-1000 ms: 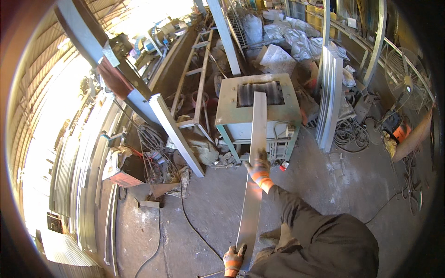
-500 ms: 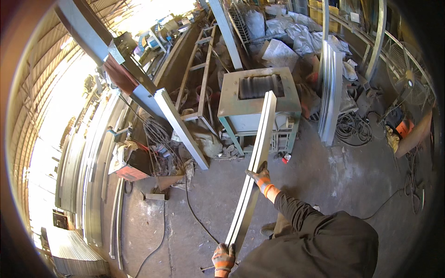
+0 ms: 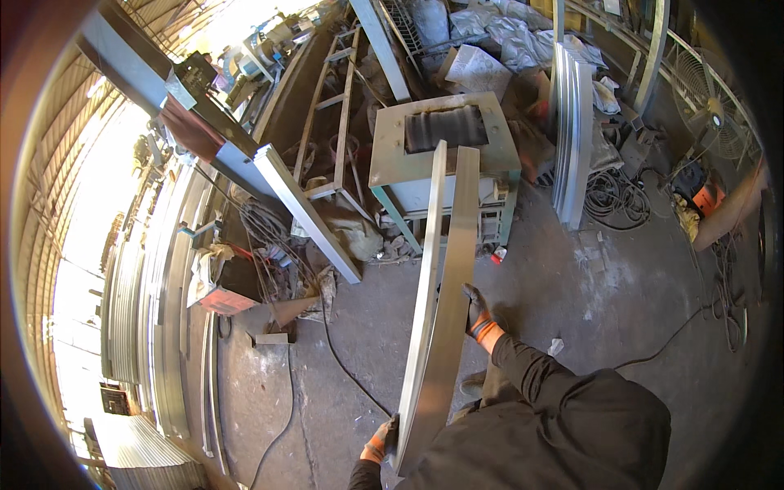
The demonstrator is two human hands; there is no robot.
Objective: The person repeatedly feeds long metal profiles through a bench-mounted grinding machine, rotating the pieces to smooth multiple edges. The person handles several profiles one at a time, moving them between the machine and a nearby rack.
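Observation:
Two long silver metal profiles run up the middle of the head view, a narrow pale bar (image 3: 422, 302) on the left and a broader flat-faced bar (image 3: 449, 318) on the right. A dark gap parts them at the upper end; lower down they lie close together. At the near end, my left hand (image 3: 379, 442), in an orange and grey glove, is closed round the narrow bar's left side, its fingers partly hidden. My gloved right hand (image 3: 480, 314) grips the broader bar's right side about midway, its fingertips hidden.
Beyond the bars' far ends stands a grey-green metal machine (image 3: 388, 159). A silver bar (image 3: 306, 214) leans left of it, and profiles (image 3: 574, 139) stand upright on the right. Cables (image 3: 339, 355) cross the floor. A fan (image 3: 709, 110) stands far right.
The two bars were side by side and have come apart at the far end, the broader one turning its flat face up. My left hand has shifted slightly left, my right slightly right.

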